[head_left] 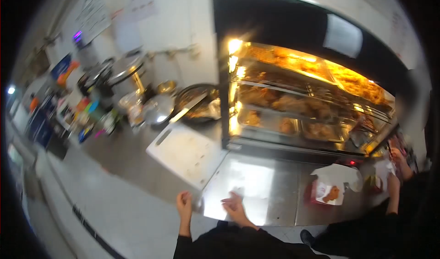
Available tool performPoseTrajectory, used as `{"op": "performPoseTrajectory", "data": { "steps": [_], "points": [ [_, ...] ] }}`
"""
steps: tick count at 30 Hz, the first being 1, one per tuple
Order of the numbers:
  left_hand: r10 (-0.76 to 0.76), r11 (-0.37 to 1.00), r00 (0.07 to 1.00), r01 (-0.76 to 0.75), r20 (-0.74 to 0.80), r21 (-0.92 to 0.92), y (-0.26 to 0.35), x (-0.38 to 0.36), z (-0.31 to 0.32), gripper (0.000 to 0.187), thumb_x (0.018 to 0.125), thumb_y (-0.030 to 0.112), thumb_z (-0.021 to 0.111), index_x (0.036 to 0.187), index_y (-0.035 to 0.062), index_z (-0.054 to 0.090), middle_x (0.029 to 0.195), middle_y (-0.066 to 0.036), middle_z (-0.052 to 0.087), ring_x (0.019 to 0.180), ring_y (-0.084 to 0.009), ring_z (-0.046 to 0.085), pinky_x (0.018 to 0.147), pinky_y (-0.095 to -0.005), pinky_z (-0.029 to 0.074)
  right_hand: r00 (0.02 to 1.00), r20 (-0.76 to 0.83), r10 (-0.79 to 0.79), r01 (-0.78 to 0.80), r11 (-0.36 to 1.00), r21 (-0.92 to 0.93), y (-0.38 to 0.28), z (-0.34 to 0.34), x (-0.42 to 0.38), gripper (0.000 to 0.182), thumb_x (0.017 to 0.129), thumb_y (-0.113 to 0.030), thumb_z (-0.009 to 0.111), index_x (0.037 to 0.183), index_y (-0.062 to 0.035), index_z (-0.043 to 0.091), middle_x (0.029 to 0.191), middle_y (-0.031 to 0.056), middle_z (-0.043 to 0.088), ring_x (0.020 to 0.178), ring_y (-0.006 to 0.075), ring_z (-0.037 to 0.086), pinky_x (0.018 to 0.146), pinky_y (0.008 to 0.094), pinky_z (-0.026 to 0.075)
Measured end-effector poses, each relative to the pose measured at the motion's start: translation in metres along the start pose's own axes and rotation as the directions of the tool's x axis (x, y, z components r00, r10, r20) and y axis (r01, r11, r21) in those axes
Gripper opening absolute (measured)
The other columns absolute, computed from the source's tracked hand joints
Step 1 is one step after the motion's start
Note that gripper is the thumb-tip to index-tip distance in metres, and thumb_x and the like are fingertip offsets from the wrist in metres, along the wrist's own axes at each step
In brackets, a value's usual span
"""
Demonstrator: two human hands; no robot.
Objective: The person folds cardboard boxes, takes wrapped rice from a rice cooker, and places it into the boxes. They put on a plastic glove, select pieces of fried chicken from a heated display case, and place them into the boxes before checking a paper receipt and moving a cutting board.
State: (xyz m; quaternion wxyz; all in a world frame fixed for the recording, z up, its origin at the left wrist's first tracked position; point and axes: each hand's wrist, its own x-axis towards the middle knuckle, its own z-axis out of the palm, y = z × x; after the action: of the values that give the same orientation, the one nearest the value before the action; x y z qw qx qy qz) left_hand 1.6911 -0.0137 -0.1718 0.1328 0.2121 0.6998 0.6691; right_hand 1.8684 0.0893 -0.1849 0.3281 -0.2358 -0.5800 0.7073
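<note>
Both of my hands are raised at the near edge of the metal counter [279, 185], low in the middle of the view. My left hand [184, 205] is by the counter's edge, its fingers curled and blurred; whether it holds anything is unclear. To its right, my right hand [234, 206] is over the counter's near edge with its fingers partly spread and nothing seen in it. Beyond them a white cutting board [185, 153] lies at an angle, with small crumbs on it. A pan [197, 104] with a long flat utensil across its rim stands behind the board.
A lit display cabinet [298, 105] with trays of fried food rises behind the counter. At right, a co-worker's hands [395, 181] are beside a paper-lined box [327, 192] holding food. Pots [126, 71], bowls and several packages crowd the left back.
</note>
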Motion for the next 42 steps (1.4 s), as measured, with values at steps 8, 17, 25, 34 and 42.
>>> {"op": "performPoseTrajectory", "data": {
  "steps": [8, 17, 25, 34, 42],
  "points": [
    [0.076, 0.991, 0.992, -0.087, 0.104, 0.104, -0.029, 0.083, -0.035, 0.018, 0.077, 0.012, 0.058, 0.092, 0.0046, 0.053, 0.082, -0.001, 0.054, 0.074, -0.0064, 0.048, 0.064, -0.0199, 0.039, 0.982, -0.189, -0.025, 0.001, 0.992, -0.126, -0.030, 0.003, 0.019, 0.072, 0.067, 0.004, 0.060, 0.126, -0.0094, 0.021, 0.103, 0.0072, 0.048, 0.093, 0.0121, 0.046, 0.077, 0.0256, 0.038],
    [0.208, 0.741, 0.969, -0.243, 0.131, 0.625, -0.114, 0.397, -0.064, 0.028, 0.072, 0.013, 0.059, 0.098, 0.0033, 0.052, 0.099, -0.016, 0.054, 0.093, -0.0301, 0.051, 0.080, -0.0353, 0.041, 0.933, -0.359, 0.028, -0.045, 0.998, -0.040, -0.014, 0.073, 0.109, 0.013, 0.080, -0.004, 0.051, 0.094, -0.0026, 0.051, 0.076, 0.0022, 0.053, 0.070, 0.0079, 0.051, 0.063, 0.0205, 0.042],
    [0.159, 0.544, 0.897, -0.427, 0.412, 0.722, -0.126, 0.416, -0.066, 0.035, 0.068, 0.014, 0.060, 0.099, 0.0051, 0.045, 0.093, -0.018, 0.050, 0.082, -0.0378, 0.053, 0.069, -0.0440, 0.044, 0.955, -0.296, 0.025, -0.021, 1.000, 0.017, 0.021, 0.166, 0.299, 0.025, 0.080, -0.014, 0.054, 0.102, -0.0042, 0.047, 0.085, 0.0053, 0.055, 0.076, 0.0114, 0.052, 0.066, 0.0219, 0.041],
    [-0.300, 0.765, 0.891, 0.012, 0.341, 0.644, -0.095, 0.327, -0.194, 0.021, 0.070, 0.020, 0.058, 0.082, 0.0034, 0.054, 0.075, -0.016, 0.059, 0.071, -0.0269, 0.057, 0.062, -0.0328, 0.045, 0.856, -0.233, 0.463, -0.239, 0.751, 0.615, 0.073, 0.187, 0.485, 0.034, 0.079, -0.022, 0.057, 0.102, -0.0002, 0.045, 0.090, 0.0166, 0.054, 0.077, 0.0216, 0.056, 0.064, 0.0283, 0.046],
    [-0.566, 0.468, 0.693, 0.716, 0.447, -0.517, -0.050, 0.216, -0.269, 0.021, 0.085, 0.034, 0.045, 0.081, 0.0134, 0.043, 0.086, -0.008, 0.053, 0.059, -0.0174, 0.052, 0.048, -0.0256, 0.040, 0.808, -0.074, 0.585, -0.501, 0.747, 0.437, 0.055, 0.177, 0.474, 0.032, 0.077, -0.033, 0.059, 0.090, -0.0052, 0.050, 0.072, 0.0035, 0.049, 0.059, 0.0141, 0.047, 0.047, 0.0285, 0.038]
  ]
}}
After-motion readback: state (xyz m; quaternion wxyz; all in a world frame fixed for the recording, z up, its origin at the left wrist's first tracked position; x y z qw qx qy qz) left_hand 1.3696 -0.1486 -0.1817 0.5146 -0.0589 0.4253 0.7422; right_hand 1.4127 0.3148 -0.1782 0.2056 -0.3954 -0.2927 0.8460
